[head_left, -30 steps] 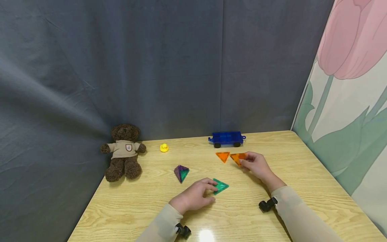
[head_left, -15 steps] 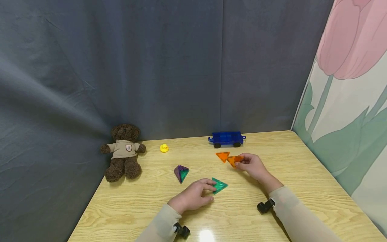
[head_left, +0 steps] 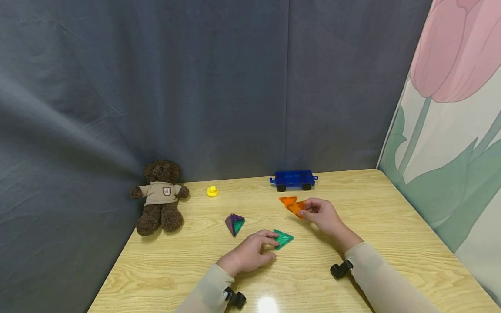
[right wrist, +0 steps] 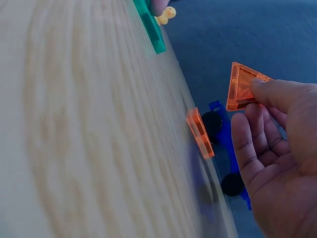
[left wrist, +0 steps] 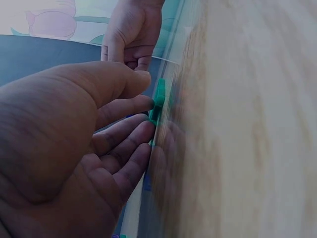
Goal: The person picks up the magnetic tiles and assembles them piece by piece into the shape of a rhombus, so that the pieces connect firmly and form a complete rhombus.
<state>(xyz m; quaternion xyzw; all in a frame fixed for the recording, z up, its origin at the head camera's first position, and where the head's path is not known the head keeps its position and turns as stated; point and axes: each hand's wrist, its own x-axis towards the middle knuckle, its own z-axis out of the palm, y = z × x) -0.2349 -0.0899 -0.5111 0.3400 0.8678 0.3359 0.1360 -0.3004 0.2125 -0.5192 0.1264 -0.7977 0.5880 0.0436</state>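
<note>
My right hand [head_left: 321, 215] pinches an orange triangular magnetic tile [right wrist: 241, 89] between thumb and fingers, raised off the table in the right wrist view. A second orange triangular tile [right wrist: 200, 134] lies flat just beyond it, and the two overlap in the head view. My left hand [head_left: 250, 253] rests low with its fingers loosely bent, fingertips on the left side of a green triangular tile [head_left: 284, 239] that lies on the table. The left thumb [left wrist: 119, 79] stands apart from that tile. Left of there, a small purple and green pyramid of tiles [head_left: 235, 224] stands by itself.
A blue toy wagon [head_left: 293, 179] with black wheels stands at the table's back edge, behind the orange tiles. A yellow rubber duck [head_left: 212, 191] and a brown teddy bear [head_left: 161, 198] are at the back left. A dark curtain [head_left: 235, 87] hangs behind the wooden table [head_left: 156, 274].
My right hand has carried its orange tile left and slightly nearer, up to the orange tile on the table. The left hand and the green tile have slid a little left.
</note>
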